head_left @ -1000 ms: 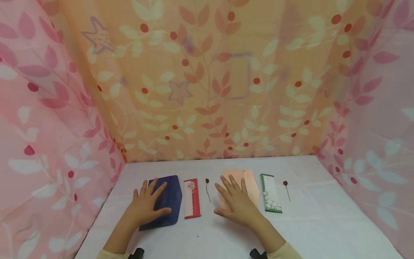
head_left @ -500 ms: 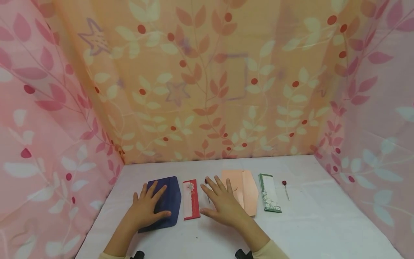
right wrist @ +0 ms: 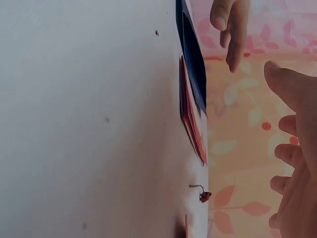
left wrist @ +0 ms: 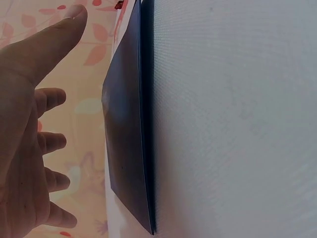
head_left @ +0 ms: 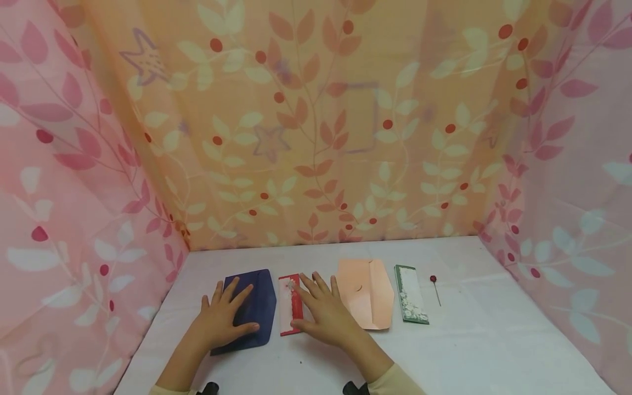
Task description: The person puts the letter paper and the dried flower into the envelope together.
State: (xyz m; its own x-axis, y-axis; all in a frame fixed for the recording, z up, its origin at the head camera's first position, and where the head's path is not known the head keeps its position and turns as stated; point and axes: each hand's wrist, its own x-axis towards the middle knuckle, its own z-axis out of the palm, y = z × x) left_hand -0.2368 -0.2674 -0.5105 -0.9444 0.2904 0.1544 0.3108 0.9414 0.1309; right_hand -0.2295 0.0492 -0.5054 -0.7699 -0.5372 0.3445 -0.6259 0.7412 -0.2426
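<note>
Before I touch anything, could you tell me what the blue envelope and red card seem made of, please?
The blue envelope looks like smooth, faintly shiny paper: thin edge, soft highlight in the left wrist view. The red card is probably stiff printed paper, with thin layers showing in the right wrist view; any coating is unclear.

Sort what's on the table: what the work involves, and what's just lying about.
Likely in the work, near the left grip and right grip:
navy envelope
red card
flower beside the red card

Apparently just lying about:
peach envelope
green-bordered card
rightmost flower
</note>
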